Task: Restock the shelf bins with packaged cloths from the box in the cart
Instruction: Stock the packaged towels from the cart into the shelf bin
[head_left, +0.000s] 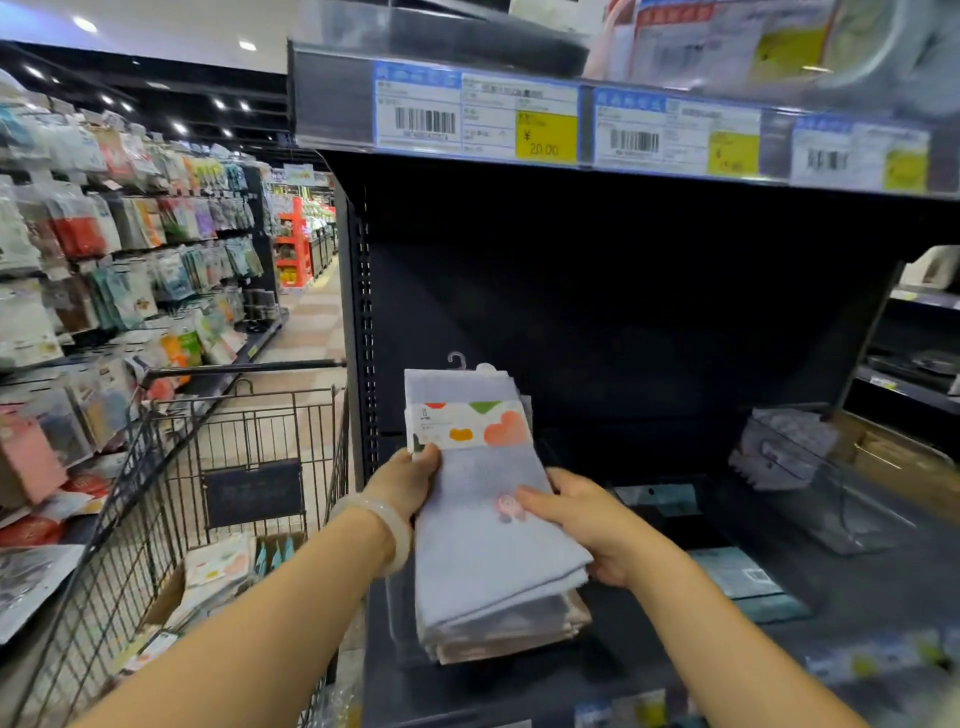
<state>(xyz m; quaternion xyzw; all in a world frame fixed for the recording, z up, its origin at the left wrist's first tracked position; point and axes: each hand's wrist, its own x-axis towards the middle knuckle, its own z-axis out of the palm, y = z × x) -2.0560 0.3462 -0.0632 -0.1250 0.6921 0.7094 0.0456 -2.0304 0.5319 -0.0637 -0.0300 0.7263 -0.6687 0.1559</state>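
Price labels (475, 111) with barcodes line the shelf edge along the top of the frame. Hanging packets (104, 249) fill racks at left. An orange display (293, 244) stands far down the aisle.

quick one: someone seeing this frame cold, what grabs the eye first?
The stack of packaged cloths at centre, pale blue with a bright orange and green label band, gripped by the left hand and the right hand in front of the dark shelf bay. Next, the yellow price tag on the shelf edge above, and the wire cart at lower left.
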